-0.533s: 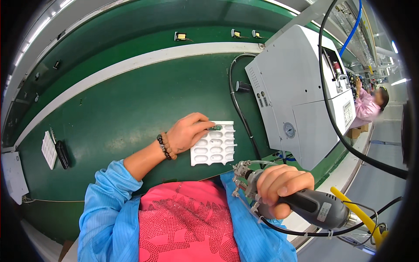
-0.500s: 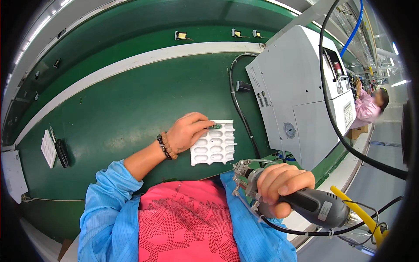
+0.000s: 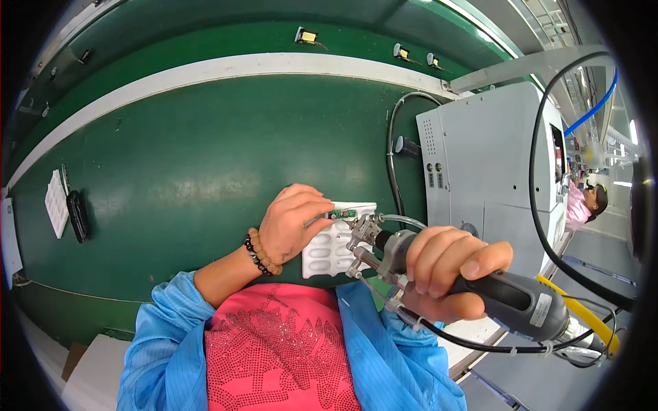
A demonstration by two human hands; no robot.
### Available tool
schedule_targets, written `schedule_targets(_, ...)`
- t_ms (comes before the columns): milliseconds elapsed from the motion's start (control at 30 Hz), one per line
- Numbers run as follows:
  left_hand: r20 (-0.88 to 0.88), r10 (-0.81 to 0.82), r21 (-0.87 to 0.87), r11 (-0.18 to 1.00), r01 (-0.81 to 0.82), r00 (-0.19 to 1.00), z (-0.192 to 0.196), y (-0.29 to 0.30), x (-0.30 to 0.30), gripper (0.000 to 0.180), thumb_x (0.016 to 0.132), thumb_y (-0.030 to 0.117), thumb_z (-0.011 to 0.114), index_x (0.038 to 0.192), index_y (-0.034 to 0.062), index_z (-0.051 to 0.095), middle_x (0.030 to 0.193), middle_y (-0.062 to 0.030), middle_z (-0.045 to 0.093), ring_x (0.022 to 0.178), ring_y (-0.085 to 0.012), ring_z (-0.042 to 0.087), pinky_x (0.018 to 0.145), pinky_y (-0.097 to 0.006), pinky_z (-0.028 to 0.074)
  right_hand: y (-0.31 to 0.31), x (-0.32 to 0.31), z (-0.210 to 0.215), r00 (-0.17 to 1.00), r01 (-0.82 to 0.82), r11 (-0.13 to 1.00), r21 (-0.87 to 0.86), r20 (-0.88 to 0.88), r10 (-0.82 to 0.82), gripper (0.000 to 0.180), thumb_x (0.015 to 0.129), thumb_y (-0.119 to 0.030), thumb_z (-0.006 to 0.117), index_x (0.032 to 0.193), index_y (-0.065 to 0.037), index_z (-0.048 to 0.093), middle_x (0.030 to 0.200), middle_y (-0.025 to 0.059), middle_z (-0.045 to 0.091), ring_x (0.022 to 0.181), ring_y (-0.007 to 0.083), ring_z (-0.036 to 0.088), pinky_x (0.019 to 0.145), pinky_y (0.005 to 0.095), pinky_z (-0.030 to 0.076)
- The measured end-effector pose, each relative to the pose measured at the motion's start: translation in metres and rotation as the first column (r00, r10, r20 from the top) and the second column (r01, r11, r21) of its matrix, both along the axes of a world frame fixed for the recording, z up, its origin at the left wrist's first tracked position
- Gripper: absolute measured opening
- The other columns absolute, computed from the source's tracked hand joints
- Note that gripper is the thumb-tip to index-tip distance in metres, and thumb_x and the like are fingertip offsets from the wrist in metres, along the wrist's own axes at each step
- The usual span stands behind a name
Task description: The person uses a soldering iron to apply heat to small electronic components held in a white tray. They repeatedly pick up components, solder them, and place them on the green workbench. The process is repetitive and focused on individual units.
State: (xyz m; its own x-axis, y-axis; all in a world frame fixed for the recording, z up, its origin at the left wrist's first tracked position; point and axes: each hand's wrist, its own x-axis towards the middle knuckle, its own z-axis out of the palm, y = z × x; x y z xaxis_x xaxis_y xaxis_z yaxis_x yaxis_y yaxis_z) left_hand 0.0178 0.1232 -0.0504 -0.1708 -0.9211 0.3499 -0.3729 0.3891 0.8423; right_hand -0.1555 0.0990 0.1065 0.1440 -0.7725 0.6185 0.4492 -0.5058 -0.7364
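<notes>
My left hand [image 3: 291, 222], with a beaded bracelet [image 3: 258, 252] at the wrist, pinches a small green circuit board [image 3: 343, 214] by its left end. Under the board lies a white tray [image 3: 318, 268] with rows of oval hollows. My right hand [image 3: 449, 274] is wrapped round a grey and black power screwdriver [image 3: 524, 308], held sideways. Its metal nose [image 3: 363, 231] points left over the tray, right by the board's right end. Whether the tip touches the board I cannot tell. The nose and the left fingers hide part of the tray.
On the right stands a grey machine box [image 3: 473, 151], with a black cable [image 3: 392, 168] looping beside it. A yellow arm [image 3: 582, 318] sits behind the screwdriver. Small parts [image 3: 308, 35] lie on the far green strip. A black case [image 3: 78, 216] lies far left. A person in pink [image 3: 581, 205] is beyond the machine.
My right hand has brought the screwdriver left, from beside the tray to over it at the board. My left hand keeps its pinch on the board. The whole view has shifted somewhat.
</notes>
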Motion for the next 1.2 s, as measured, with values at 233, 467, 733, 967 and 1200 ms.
schedule_targets(233,-0.016,-0.011,0.043,0.999,0.012,1.000,-0.001,-0.002,0.001,0.027,0.070,0.009,0.083,0.095,0.0053,0.074,0.095,-0.0072,0.073,0.098,-0.0268,0.066,0.085,-0.037,0.052,-0.012,0.007,-0.009,0.997,-0.057,0.998,-0.001,-0.045,0.057,0.044,0.085,-0.031,0.078,0.100,-0.002,0.048,0.064,0.0051,0.058,0.049,0.0189,0.058,0.047,0.0323,0.049)
schedule_targets(467,-0.042,-0.013,0.062,0.998,0.015,0.999,-0.002,-0.002,0.002,0.027,0.069,0.008,0.083,0.094,0.0049,0.074,0.096,-0.0067,0.073,0.099,-0.0261,0.065,0.086,-0.037,0.051,-0.015,0.010,-0.014,0.994,-0.103,0.995,0.004,-0.033,0.103,0.044,0.084,-0.029,0.079,0.100,-0.001,0.049,0.064,0.0057,0.059,0.050,0.0198,0.059,0.048,0.0328,0.049)
schedule_targets(733,-0.053,-0.024,0.036,0.999,0.026,0.998,-0.002,-0.002,0.003,0.028,0.068,0.006,0.082,0.094,0.0040,0.073,0.097,-0.0064,0.071,0.098,-0.0262,0.064,0.086,-0.038,0.051,-0.014,0.013,-0.019,0.995,-0.082,0.996,0.019,-0.049,0.083,0.043,0.083,-0.025,0.081,0.100,-0.001,0.050,0.064,0.0062,0.058,0.049,0.0199,0.058,0.047,0.0325,0.048)
schedule_targets(967,-0.054,-0.022,0.038,0.999,0.024,0.998,-0.003,-0.001,0.002,0.027,0.068,0.005,0.081,0.094,0.0036,0.073,0.096,-0.0070,0.071,0.097,-0.0266,0.064,0.086,-0.038,0.051,-0.015,0.020,-0.018,0.994,-0.074,0.996,0.046,-0.072,0.077,0.041,0.079,-0.020,0.084,0.094,-0.002,0.050,0.061,0.0055,0.056,0.047,0.0190,0.056,0.044,0.0311,0.045)
schedule_targets(1200,-0.048,-0.020,0.043,0.999,0.022,0.999,-0.003,0.000,0.002,0.026,0.069,0.006,0.082,0.093,0.0033,0.074,0.096,-0.0076,0.072,0.096,-0.0267,0.065,0.085,-0.037,0.052,-0.013,0.019,-0.017,0.997,-0.037,0.992,0.118,-0.069,0.045,0.040,0.081,-0.023,0.082,0.093,-0.004,0.049,0.060,0.0042,0.055,0.047,0.0181,0.054,0.045,0.0314,0.044)
